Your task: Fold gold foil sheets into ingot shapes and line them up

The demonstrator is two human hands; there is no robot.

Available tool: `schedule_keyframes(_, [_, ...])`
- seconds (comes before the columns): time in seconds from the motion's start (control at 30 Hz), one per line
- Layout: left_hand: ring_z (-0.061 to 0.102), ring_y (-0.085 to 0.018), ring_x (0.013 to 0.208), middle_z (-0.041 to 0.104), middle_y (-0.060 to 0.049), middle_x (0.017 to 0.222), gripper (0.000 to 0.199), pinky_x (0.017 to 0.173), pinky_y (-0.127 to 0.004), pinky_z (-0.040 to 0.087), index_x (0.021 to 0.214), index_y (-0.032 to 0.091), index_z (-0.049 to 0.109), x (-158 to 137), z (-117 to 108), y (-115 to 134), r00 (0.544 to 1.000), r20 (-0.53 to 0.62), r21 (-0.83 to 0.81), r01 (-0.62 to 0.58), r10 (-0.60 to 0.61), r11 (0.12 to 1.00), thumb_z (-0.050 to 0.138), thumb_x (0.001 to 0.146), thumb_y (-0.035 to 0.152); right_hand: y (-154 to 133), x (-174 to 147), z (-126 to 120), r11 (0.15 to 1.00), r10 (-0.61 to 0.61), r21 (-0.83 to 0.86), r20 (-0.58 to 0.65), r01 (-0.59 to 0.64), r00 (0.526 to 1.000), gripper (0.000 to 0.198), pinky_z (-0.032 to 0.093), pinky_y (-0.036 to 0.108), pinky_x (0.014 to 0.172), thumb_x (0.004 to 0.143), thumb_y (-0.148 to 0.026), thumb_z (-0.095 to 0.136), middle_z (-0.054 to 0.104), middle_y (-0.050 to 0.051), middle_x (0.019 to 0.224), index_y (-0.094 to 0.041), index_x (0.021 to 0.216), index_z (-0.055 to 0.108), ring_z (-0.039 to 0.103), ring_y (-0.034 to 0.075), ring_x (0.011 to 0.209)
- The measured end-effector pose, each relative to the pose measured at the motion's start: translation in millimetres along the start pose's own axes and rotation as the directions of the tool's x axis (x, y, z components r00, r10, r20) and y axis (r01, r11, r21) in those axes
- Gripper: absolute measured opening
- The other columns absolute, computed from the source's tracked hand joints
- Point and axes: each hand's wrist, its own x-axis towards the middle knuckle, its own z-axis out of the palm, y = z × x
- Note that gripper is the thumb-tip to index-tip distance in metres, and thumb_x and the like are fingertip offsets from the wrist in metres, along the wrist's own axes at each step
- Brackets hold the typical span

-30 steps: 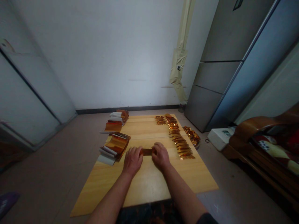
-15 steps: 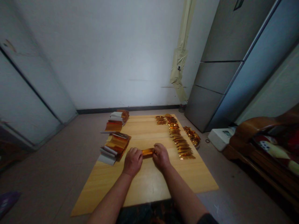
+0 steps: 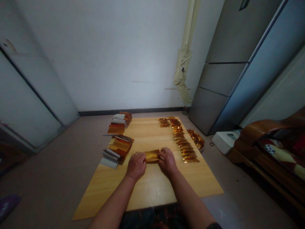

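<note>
Between my hands, a strip of gold foil paper (image 3: 152, 156) lies low over the wooden board, with folded edges along its length. My left hand (image 3: 136, 165) grips its left end with the fingers curled over. At the right end, my right hand (image 3: 167, 160) pinches the paper between thumb and fingers. Left of my hands is a fanned stack of gold foil sheets (image 3: 121, 146) with pale backs. A row of folded gold foil pieces (image 3: 184, 144) overlaps down the board's right side.
A second stack of foil sheets (image 3: 116, 128) lies at the board's far left corner. Beyond the right edge of the board (image 3: 152, 187) sits a container heaped with gold folded pieces (image 3: 196, 140). A white box (image 3: 225, 141), a fridge (image 3: 214, 82) and a wooden bench (image 3: 262, 152) stand to the right.
The foil strip between my hands looks wider and more opened out than before. My right hand has shifted slightly to the right; the left has barely moved.
</note>
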Motion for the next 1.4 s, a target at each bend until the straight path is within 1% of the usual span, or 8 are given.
schedule_keyframes(0.17, [0.057, -0.022, 0.095, 0.068, -0.007, 0.094, 0.014, 0.083, -0.035, 0.041, 0.075, 0.021, 0.057, -1.2, 0.7, 0.6, 1.000, -0.025, 0.023, -0.017, 0.018, 1.000, 0.050, 0.070, 0.009, 0.6, -8.8, -9.4, 0.995, -0.100, 0.011, -0.008, 0.100, 0.995, 0.023, 0.037, 0.029, 0.083, 0.073, -0.007, 0.060, 0.059, 0.005, 0.101, -0.024, 0.083, 0.073, 0.049, 0.020, 0.097])
schedule_keyframes(0.37, [0.059, -0.023, 0.095, 0.069, -0.006, 0.096, 0.014, 0.083, -0.037, 0.040, 0.077, 0.021, 0.058, -2.5, -0.1, 2.2, 0.997, -0.058, 0.023, -0.048, 0.049, 0.999, 0.053, 0.069, 0.010, 9.3, -7.8, -2.8, 0.976, -0.217, 0.031, 0.037, 0.216, 0.975, 0.019, 0.037, 0.029, 0.080, 0.080, -0.010, 0.060, 0.067, 0.004, 0.092, -0.024, 0.082, 0.073, 0.051, 0.019, 0.090])
schedule_keyframes(0.53, [0.060, -0.024, 0.096, 0.071, -0.006, 0.101, 0.005, 0.087, -0.040, 0.038, 0.081, 0.022, 0.061, -1.8, -0.3, 2.1, 0.994, -0.057, 0.030, -0.090, 0.092, 0.995, 0.057, 0.078, 0.022, 9.0, -6.0, -3.1, 0.972, -0.234, -0.012, 0.104, 0.236, 0.967, 0.020, 0.034, 0.029, 0.076, 0.079, -0.007, 0.059, 0.067, 0.001, 0.079, -0.023, 0.077, 0.071, 0.051, 0.018, 0.083])
schedule_keyframes(0.6, [0.059, -0.024, 0.097, 0.071, -0.006, 0.104, 0.007, 0.088, -0.041, 0.038, 0.083, 0.022, 0.062, -1.3, 1.1, 1.1, 0.994, -0.058, 0.032, -0.087, 0.089, 0.996, 0.058, 0.081, 0.028, 7.3, -6.3, -4.8, 0.972, -0.230, -0.018, 0.120, 0.234, 0.966, 0.020, 0.033, 0.028, 0.075, 0.080, -0.007, 0.058, 0.067, 0.001, 0.078, -0.023, 0.076, 0.071, 0.051, 0.017, 0.081])
schedule_keyframes(0.87, [0.059, -0.023, 0.098, 0.070, -0.006, 0.105, 0.008, 0.086, -0.040, 0.038, 0.084, 0.022, 0.062, 1.0, 4.3, -1.0, 0.995, -0.046, 0.043, -0.084, 0.086, 0.996, 0.061, 0.081, 0.029, 7.8, -1.3, -7.9, 0.987, -0.099, 0.140, 0.130, 0.081, 0.987, 0.016, 0.036, 0.025, 0.072, 0.077, -0.010, 0.063, 0.065, 0.000, 0.074, -0.022, 0.072, 0.073, 0.053, 0.015, 0.076])
schedule_keyframes(1.07, [0.057, -0.023, 0.100, 0.069, -0.004, 0.109, 0.008, 0.088, -0.041, 0.036, 0.086, 0.024, 0.064, 1.2, 3.8, -0.8, 0.996, -0.043, 0.029, -0.081, 0.082, 0.996, 0.062, 0.080, 0.029, 6.7, 4.8, -14.8, 0.945, 0.016, 0.318, 0.196, -0.079, 0.981, 0.014, 0.040, 0.021, 0.070, 0.078, -0.015, 0.063, 0.062, 0.000, 0.080, -0.021, 0.074, 0.074, 0.056, 0.013, 0.077])
schedule_keyframes(1.17, [0.057, -0.023, 0.100, 0.068, -0.004, 0.109, 0.007, 0.088, -0.041, 0.036, 0.086, 0.024, 0.065, 1.4, 4.1, -0.8, 0.996, -0.041, 0.023, -0.078, 0.079, 0.997, 0.062, 0.081, 0.028, 4.9, 8.9, -15.9, 0.946, 0.074, 0.289, 0.241, -0.145, 0.968, 0.014, 0.037, 0.019, 0.063, 0.079, -0.017, 0.061, 0.059, -0.001, 0.080, -0.020, 0.071, 0.073, 0.054, 0.011, 0.072])
schedule_keyframes(1.4, [0.055, -0.023, 0.103, 0.068, -0.003, 0.108, 0.007, 0.089, -0.042, 0.034, 0.086, 0.025, 0.065, 1.7, 2.2, -0.5, 0.990, -0.046, 0.002, -0.133, 0.133, 0.991, 0.061, 0.082, 0.030, 3.0, 23.5, -14.2, 0.975, 0.193, 0.039, 0.355, -0.221, 0.915, 0.013, 0.032, 0.019, 0.058, 0.076, -0.025, 0.063, 0.058, -0.001, 0.076, -0.020, 0.075, 0.075, 0.051, 0.011, 0.070])
